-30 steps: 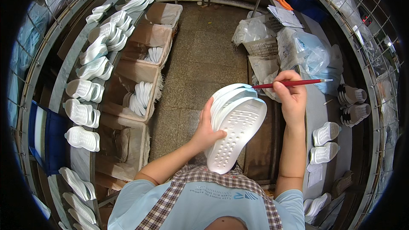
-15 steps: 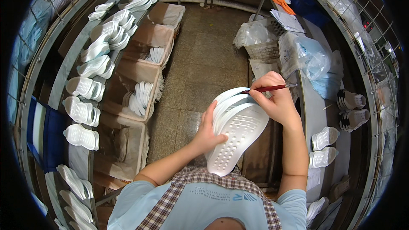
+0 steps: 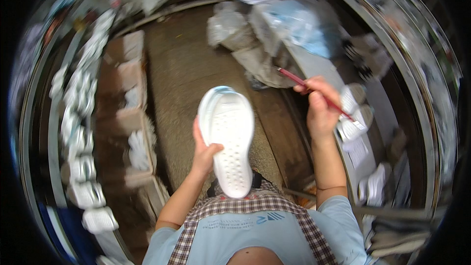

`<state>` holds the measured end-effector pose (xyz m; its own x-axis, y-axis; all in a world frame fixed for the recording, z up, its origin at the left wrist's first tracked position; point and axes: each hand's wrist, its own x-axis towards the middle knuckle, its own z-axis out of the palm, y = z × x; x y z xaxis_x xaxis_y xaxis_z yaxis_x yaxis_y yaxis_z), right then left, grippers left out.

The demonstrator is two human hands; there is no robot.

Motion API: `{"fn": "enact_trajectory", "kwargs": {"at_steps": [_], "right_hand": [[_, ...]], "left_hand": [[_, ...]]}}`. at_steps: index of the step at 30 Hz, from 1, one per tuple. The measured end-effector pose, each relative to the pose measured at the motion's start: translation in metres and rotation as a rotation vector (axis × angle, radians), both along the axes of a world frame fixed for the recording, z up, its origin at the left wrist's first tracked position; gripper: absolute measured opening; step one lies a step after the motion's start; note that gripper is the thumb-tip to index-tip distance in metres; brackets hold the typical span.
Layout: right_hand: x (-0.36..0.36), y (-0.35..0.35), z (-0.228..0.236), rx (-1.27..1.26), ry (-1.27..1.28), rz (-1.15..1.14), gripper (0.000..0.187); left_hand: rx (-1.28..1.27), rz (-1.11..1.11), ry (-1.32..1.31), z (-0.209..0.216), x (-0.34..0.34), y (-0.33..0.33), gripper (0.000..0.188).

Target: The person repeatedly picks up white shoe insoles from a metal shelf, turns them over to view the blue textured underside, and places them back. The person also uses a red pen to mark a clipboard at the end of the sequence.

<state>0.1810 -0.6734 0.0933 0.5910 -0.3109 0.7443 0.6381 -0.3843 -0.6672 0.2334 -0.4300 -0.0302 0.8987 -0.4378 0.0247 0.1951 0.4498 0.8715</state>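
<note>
A head-worn fisheye looks down from close above the blue shirt (image 3: 221,240).

From my remote seat I see white soles (image 3: 234,154), a red pen-shaped tool (image 3: 291,77), a brown-and-white checked apron (image 3: 235,205), a pale blue shirt (image 3: 223,239).

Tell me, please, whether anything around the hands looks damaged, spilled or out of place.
Nothing stands out: the left hand holds white, studded shoe soles without visible damage; the right hand holds a slim red pen-like tool. Blur could hide small flaws.
</note>
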Motion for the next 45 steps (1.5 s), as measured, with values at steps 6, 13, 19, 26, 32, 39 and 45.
{"fn": "enact_trajectory", "kwargs": {"at_steps": [6, 13, 19, 26, 32, 39, 45], "right_hand": [[-0.114, -0.028, -0.082, -0.16, 0.172, -0.293, 0.015], [-0.212, -0.034, -0.142, 0.03, 0.494, -0.653, 0.015], [-0.243, -0.046, -0.171, 0.251, 1.142, -0.648, 0.02], [-0.237, -0.062, -0.259, 0.283, 1.463, 0.186, 0.03], [-0.146, -0.036, -0.288, 0.017, 1.78, 0.762, 0.027], [-0.034, 0.073, -0.266, -0.822, 1.523, 1.214, 0.031], [-0.009, 0.205, -0.287, -1.45, 1.156, 1.654, 0.034]], "left_hand": [[0.144, -0.353, 0.099, 0.028, 0.048, -0.103, 0.094], [0.153, -0.755, 0.094, 0.048, 0.105, -0.319, 0.072], [0.565, -1.165, -0.017, 0.018, 0.102, -0.467, 0.062], [0.568, -1.139, -0.144, 0.031, 0.104, -0.457, 0.09], [0.406, -0.448, -0.378, -0.02, 0.133, -0.288, 0.05], [0.788, 0.088, -0.116, -0.11, 0.067, 0.052, 0.036], [0.622, 0.887, 0.323, -0.137, -0.104, 0.251, 0.033]]}}
